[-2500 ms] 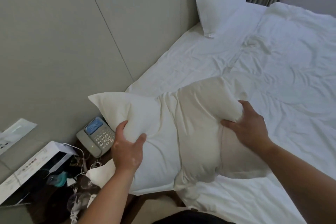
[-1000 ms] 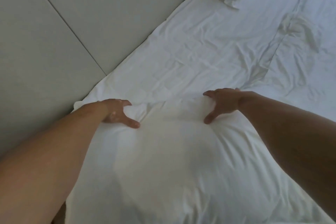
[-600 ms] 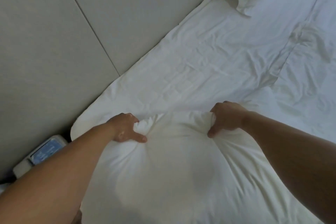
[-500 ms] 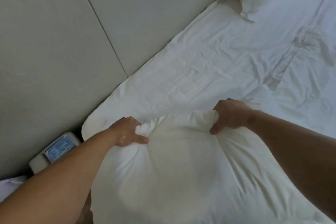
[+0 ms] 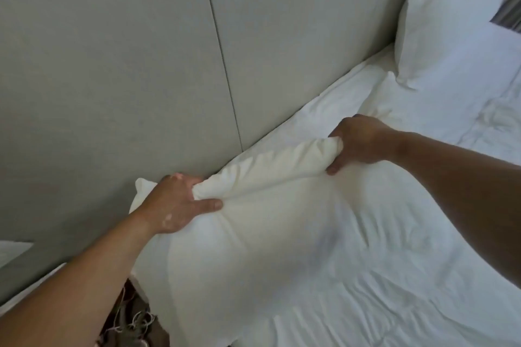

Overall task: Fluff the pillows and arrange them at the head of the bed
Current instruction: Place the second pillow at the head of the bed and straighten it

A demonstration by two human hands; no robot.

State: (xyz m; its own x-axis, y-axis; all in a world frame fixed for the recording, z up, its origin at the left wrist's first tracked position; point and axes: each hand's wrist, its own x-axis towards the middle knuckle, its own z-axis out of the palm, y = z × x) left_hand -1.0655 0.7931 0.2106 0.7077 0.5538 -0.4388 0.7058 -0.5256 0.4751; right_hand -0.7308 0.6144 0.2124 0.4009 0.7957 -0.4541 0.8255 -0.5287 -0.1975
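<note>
White pillow, white sheet, plain grey-green headboard

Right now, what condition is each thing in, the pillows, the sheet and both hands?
Near pillow: lying on the bed, far edge bunched and gripped.
Far pillow: propped against the wall panel, untouched.
Sheet: wrinkled.
Left hand: closed on the near pillow's far edge.
Right hand: closed on the same edge.

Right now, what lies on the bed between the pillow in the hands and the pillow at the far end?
Only bare, wrinkled sheet, seen in the head view, separates the held pillow from the far pillow.
</note>
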